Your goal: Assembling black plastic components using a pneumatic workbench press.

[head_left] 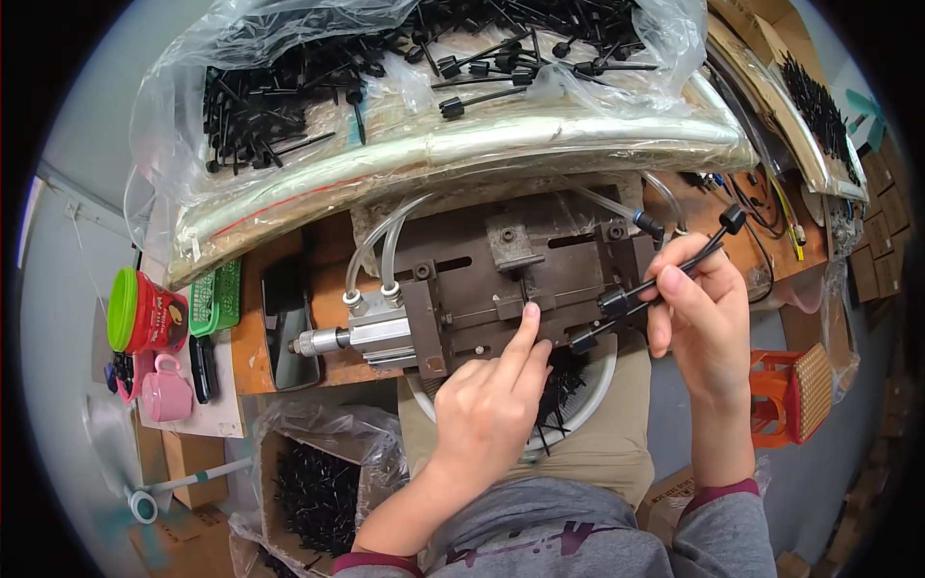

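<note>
My right hand pinches a few thin black plastic stems with ribbed knob ends between thumb and fingers, to the right of a dark metal clamping fixture. The stems point different ways, one knob up to the right, others toward the fixture. My left hand is over the fixture's front edge, index finger stretched out and the other fingers partly bent. Its index fingertip touches a small block at the fixture's middle, where a thin dark piece stands. Nothing shows held in the left hand.
A plastic-lined tray of black stems spans the back. Air hoses run to a silver cylinder. A phone lies left of it. A round container with black parts sits on my lap; a box stands lower left.
</note>
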A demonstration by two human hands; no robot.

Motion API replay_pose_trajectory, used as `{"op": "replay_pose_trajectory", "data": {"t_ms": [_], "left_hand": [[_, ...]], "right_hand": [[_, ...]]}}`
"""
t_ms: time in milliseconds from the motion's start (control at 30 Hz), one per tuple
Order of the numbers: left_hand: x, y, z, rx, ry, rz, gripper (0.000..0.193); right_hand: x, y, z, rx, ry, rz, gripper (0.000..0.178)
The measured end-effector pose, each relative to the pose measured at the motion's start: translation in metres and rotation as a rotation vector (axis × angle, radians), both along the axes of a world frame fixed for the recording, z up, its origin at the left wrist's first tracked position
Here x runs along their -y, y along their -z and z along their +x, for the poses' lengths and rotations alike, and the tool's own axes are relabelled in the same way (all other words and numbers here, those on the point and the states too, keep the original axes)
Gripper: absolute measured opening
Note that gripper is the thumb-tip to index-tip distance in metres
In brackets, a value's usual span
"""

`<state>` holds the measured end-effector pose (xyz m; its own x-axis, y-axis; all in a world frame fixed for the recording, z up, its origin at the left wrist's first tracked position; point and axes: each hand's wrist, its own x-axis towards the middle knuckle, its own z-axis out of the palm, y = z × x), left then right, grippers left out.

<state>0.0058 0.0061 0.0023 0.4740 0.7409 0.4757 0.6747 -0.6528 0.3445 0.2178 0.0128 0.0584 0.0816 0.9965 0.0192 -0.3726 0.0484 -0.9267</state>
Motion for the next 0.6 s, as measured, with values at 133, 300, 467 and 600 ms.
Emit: {"op": "replay_pose_trajectory", "data": {"t_ms": [133, 300, 467, 600], "left_hand": [[0.0, -0.003, -0.002, -0.011, -0.013, -0.047, 0.03], [0.006, -0.018, -0.004, 0.553, 0.12, -0.468, 0.03], [0.017, -0.036, -0.019, 0.718, 0.323, -0.531, 0.032], [0.021, -0.022, -0.016, 0.518, 0.136, -0.273, 0.032]], "right_hand": [[0.004, 0.005, -0.003, -0.009, -0.024, -0.036, 0.012], [0.012, 0.011, -0.009, -0.011, -0.089, -0.088, 0.01], [0.012, 0.012, -0.009, -0.057, -0.061, -0.063, 0.009], [0.006, 0.013, -0.009, 0.023, 0.125, 0.03, 0.012]]}}
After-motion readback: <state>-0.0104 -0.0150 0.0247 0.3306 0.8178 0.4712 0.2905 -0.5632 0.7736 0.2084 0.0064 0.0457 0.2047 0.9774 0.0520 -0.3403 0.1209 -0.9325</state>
